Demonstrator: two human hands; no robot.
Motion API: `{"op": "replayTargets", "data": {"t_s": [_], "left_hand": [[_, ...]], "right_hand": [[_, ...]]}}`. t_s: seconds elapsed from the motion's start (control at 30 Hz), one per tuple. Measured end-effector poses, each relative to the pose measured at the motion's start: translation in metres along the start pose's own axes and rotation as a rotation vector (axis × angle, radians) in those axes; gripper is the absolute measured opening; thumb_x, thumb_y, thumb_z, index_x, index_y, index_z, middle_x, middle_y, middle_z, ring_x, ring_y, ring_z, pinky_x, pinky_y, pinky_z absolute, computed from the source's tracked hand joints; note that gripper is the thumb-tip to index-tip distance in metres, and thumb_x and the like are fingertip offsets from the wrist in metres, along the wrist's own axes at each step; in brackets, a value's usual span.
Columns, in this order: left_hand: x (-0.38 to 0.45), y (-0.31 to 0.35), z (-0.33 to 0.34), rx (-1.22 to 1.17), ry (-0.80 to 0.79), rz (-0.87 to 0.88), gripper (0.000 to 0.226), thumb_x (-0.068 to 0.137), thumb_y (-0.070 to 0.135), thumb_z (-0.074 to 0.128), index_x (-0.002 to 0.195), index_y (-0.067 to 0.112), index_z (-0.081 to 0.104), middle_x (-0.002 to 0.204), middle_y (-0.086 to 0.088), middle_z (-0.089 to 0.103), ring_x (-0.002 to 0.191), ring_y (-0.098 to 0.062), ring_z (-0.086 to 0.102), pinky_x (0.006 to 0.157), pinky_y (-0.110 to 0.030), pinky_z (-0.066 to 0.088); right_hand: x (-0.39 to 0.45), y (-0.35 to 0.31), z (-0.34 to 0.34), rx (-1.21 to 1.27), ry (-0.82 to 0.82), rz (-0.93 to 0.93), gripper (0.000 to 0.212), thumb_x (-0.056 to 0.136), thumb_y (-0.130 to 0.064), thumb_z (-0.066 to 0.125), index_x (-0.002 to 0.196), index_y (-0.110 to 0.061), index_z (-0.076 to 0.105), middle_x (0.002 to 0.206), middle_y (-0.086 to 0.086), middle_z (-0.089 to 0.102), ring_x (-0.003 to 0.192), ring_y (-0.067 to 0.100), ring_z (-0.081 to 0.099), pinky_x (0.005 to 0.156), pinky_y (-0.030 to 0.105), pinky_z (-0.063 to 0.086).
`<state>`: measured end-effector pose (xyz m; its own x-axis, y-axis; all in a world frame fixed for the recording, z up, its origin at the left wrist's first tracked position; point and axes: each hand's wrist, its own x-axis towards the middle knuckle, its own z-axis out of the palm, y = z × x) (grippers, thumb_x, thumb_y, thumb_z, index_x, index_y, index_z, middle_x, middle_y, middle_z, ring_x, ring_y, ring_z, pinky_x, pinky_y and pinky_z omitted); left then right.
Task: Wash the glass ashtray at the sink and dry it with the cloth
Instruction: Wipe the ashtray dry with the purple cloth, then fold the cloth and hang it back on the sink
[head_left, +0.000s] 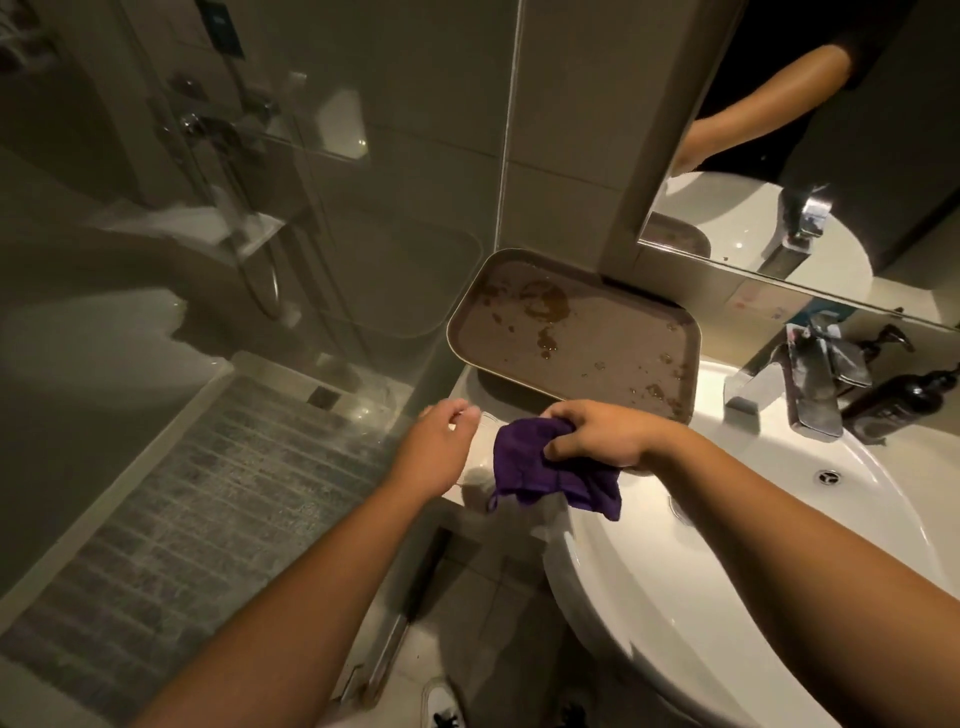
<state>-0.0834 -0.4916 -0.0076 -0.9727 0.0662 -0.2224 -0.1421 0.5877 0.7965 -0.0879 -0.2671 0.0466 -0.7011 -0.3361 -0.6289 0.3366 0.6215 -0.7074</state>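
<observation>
- Your right hand (597, 434) — fingers curled round the purple cloth (550, 470), bunched over the sink (779, 545) rim, likely for drying;
- Your left hand (441, 441) — loosely curled, apparently steadying the glass ashtray (480, 457) left of the sink; the grip itself is blurred;
- Stained tray (571, 327) behind; open basin to the right.

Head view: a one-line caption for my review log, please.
At a white sink, the right hand grips a purple cloth while the left hand holds the barely visible glass ashtray beside a stained tray.
</observation>
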Motion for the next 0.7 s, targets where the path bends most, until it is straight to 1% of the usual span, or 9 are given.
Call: {"op": "replayTargets", "data": {"t_s": [0.1,0.2,0.33,0.4,0.47,0.5,0.57,0.63,0.7], "left_hand": [[-0.014,0.032,-0.007,-0.253,-0.378,0.020,0.042,0.094,0.036,0.058,0.133,0.020,0.052,0.132,-0.001,0.057,0.115,-0.014,0.056,0.094,-0.030,0.044],[-0.027,0.054,-0.008,-0.422,-0.634,0.064,0.028,0.093,0.012,0.062,0.121,0.012,0.059,0.117,-0.008,0.067,0.109,-0.022,0.063,0.096,-0.040,0.049],[-0.045,0.082,-0.004,-0.545,-0.733,0.172,0.015,0.089,0.004,0.063,0.102,0.011,0.065,0.098,-0.005,0.073,0.095,-0.018,0.068,0.081,-0.029,0.056],[-0.057,0.096,-0.001,-0.539,-0.771,0.242,0.015,0.085,0.009,0.067,0.097,0.017,0.067,0.092,0.001,0.073,0.092,-0.015,0.068,0.079,-0.025,0.054],[-0.072,0.109,0.002,-0.454,-0.819,0.340,0.015,0.081,0.019,0.069,0.094,0.026,0.069,0.092,0.004,0.072,0.092,-0.016,0.067,0.079,-0.026,0.053],[-0.080,0.115,0.003,-0.393,-0.839,0.394,0.016,0.080,0.023,0.070,0.094,0.030,0.069,0.091,0.005,0.071,0.091,-0.014,0.067,0.076,-0.025,0.053],[-0.094,0.126,0.009,-0.290,-0.862,0.489,0.016,0.079,0.026,0.067,0.094,0.034,0.067,0.088,0.010,0.069,0.084,-0.008,0.067,0.068,-0.019,0.052],[-0.107,0.133,0.019,-0.255,-0.881,0.532,0.018,0.082,0.019,0.067,0.095,0.029,0.067,0.092,0.006,0.069,0.086,-0.014,0.069,0.071,-0.024,0.054],[-0.119,0.136,0.030,-0.241,-0.887,0.542,0.018,0.081,0.019,0.068,0.097,0.028,0.068,0.104,-0.004,0.068,0.096,-0.025,0.068,0.082,-0.039,0.056]], "right_hand": [[-0.035,-0.001,-0.002,0.181,-0.054,-0.049,0.034,0.085,-0.013,0.067,0.118,-0.011,0.056,0.111,0.017,0.066,0.094,0.028,0.068,0.080,0.033,0.057],[-0.072,0.003,0.001,0.287,-0.015,-0.107,0.041,0.080,-0.015,0.067,0.119,-0.009,0.056,0.116,0.022,0.064,0.099,0.034,0.067,0.087,0.041,0.055],[-0.126,0.023,0.009,0.542,-0.054,-0.208,0.031,0.086,-0.027,0.068,0.115,-0.017,0.065,0.115,0.015,0.068,0.103,0.031,0.067,0.087,0.041,0.055],[-0.153,0.045,0.013,0.704,-0.082,-0.193,0.044,0.088,-0.046,0.063,0.121,-0.019,0.067,0.124,0.012,0.067,0.114,0.032,0.064,0.090,0.041,0.053],[-0.176,0.070,0.017,0.806,-0.033,-0.038,0.064,0.082,-0.063,0.058,0.122,-0.013,0.067,0.128,0.017,0.064,0.118,0.037,0.061,0.096,0.048,0.050],[-0.187,0.083,0.021,0.793,-0.015,0.019,0.072,0.082,-0.066,0.055,0.123,-0.008,0.065,0.124,0.020,0.066,0.114,0.037,0.063,0.095,0.049,0.049],[-0.207,0.101,0.028,0.678,-0.016,0.054,0.079,0.082,-0.067,0.053,0.120,0.001,0.061,0.096,0.015,0.071,0.083,0.026,0.067,0.076,0.038,0.051],[-0.225,0.112,0.036,0.582,0.004,0.027,0.063,0.084,-0.059,0.062,0.103,0.000,0.065,0.071,0.009,0.059,0.061,0.017,0.051,0.060,0.028,0.040],[-0.243,0.119,0.041,0.574,0.112,-0.024,0.040,0.081,-0.043,0.070,0.087,-0.005,0.063,0.069,0.008,0.050,0.062,0.016,0.043,0.059,0.026,0.036]]}}
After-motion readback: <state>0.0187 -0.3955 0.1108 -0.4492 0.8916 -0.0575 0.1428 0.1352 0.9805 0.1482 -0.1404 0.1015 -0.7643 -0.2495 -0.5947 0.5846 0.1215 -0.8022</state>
